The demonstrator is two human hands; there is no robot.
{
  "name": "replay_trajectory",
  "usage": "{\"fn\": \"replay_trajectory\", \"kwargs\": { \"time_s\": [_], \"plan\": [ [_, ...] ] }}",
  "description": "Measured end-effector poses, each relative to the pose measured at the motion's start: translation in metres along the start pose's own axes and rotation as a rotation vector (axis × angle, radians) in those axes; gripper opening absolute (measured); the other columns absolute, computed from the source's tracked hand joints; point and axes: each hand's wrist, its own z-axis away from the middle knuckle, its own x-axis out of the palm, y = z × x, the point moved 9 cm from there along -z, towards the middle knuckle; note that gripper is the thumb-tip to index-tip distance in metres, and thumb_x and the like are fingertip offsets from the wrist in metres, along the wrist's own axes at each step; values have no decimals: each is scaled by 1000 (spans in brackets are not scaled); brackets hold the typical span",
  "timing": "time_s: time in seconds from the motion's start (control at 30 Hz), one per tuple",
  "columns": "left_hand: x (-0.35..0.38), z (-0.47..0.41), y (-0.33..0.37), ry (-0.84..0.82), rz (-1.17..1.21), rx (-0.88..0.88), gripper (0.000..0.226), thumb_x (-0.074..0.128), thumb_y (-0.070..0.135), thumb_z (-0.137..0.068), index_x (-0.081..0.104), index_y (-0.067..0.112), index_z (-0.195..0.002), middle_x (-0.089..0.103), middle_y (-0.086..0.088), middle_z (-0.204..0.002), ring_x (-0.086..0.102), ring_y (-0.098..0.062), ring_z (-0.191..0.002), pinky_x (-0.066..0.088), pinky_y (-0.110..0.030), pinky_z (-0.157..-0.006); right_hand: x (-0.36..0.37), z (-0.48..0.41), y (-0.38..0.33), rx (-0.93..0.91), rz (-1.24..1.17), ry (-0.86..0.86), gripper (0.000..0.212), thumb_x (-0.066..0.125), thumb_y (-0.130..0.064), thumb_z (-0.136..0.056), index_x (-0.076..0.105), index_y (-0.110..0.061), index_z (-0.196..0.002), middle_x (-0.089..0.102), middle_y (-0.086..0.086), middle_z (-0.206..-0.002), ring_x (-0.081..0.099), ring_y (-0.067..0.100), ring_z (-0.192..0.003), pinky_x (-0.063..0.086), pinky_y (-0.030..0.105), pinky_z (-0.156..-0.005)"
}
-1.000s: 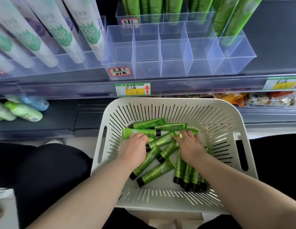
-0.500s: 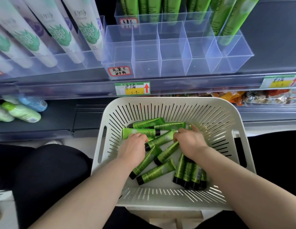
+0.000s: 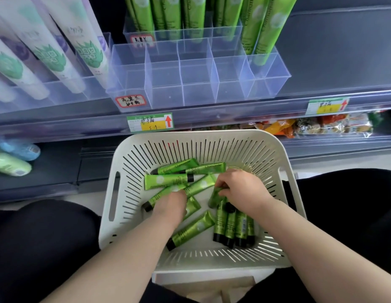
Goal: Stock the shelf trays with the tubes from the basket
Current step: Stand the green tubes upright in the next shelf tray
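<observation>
1. Right hand [image 3: 241, 190] has closed since half a second ago. Its fingers, then spread over the heap, now curl round one end of a small green plastic tube [image 3: 213, 197], which is tipped up off the pile.
2. Left hand [image 3: 171, 206] has barely shifted. It rests palm-down on the loose green tubes [image 3: 166, 179] left of the basket's middle, and its fingers are hidden beneath it, so I cannot tell whether it grips one.
3. Those loose tubes lie crossed at several angles in the white slotted plastic basket [image 3: 201, 134]. Toward its near right corner, four more green tubes with black caps [image 3: 232, 226] lie side by side, caps toward the near rim.
4. The gripped tube's long axis slants from near-left to far-right, though blur hides detail. The right hand already has it, so I judge the lift to be that hand's.
5. The target lies up and ahead, beyond the basket's far rim: a clear plastic compartmented shelf tray [image 3: 199, 92]. From the left, its first four compartments show no tubes. The right-end one holds two tall green tubes [image 3: 262, 36], standing and leaning back.
6. Behind it, a second clear tray [image 3: 183, 35] is packed with upright green tubes.
</observation>
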Motion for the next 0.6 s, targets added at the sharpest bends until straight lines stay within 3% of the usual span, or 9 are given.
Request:
{"fn": "replay_trajectory", "kwargs": {
  "time_s": [0.13, 0.2, 0.27, 0.37, 0.5, 0.6],
  "plan": [
    [17, -1, 14, -118, -154, 58, 52, 60, 4, -88, 40, 10, -135, 64, -9, -111, 64, -26, -96, 47, -33, -64, -2, 1, 2, 1, -3, 42, 14, 63, -23, -85, 65, -27, -98, 60, -7, -100, 57, 17, -91, 48, 30, -71],
    [20, 0, 21, -126, -225, 98, 70, 58, 1, -87, 23, 7, -148, 65, -10, -113, 65, -28, -97, 48, -34, -63, -4, 1, 5, 11, -22, 60, 15, 64, -22, -85, 66, -28, -99, 61, -7, -100, 57, 17, -91, 48, 30, -71],
    [21, 2, 24, -118, -234, 111, 73, 53, -1, -87, 16, 9, -149, 65, -8, -106, 66, -29, -91, 47, -35, -57, -5, 0, 5, 15, -36, 69, 16, 64, -23, -85, 66, -27, -100, 61, -6, -101, 57, 17, -91, 49, 31, -72],
    [15, 6, 24, -81, -193, 122, 66, 54, 1, -86, 26, 14, -144, 62, -4, -99, 64, -26, -84, 48, -36, -56, -6, -1, 4, 10, -35, 72, 17, 63, -23, -86, 65, -27, -102, 61, -6, -103, 57, 17, -94, 51, 33, -74],
    [-9, 10, 15, 57, 38, 113, 33, 53, 18, -89, 56, 22, -121, 57, -3, -107, 61, -28, -96, 49, -34, -68, -9, -2, 2, 0, -25, 86, 18, 62, -26, -87, 64, -30, -104, 60, -7, -103, 57, 17, -96, 51, 35, -78],
    [-35, 14, 9, 194, 208, 133, 12, 54, 25, -91, 51, 20, -101, 60, -3, -94, 62, -27, -86, 49, -35, -64, -17, -2, -4, -25, -18, 137, 17, 61, -28, -87, 65, -33, -104, 59, -9, -102, 56, 16, -98, 48, 30, -76]
  ]
}}
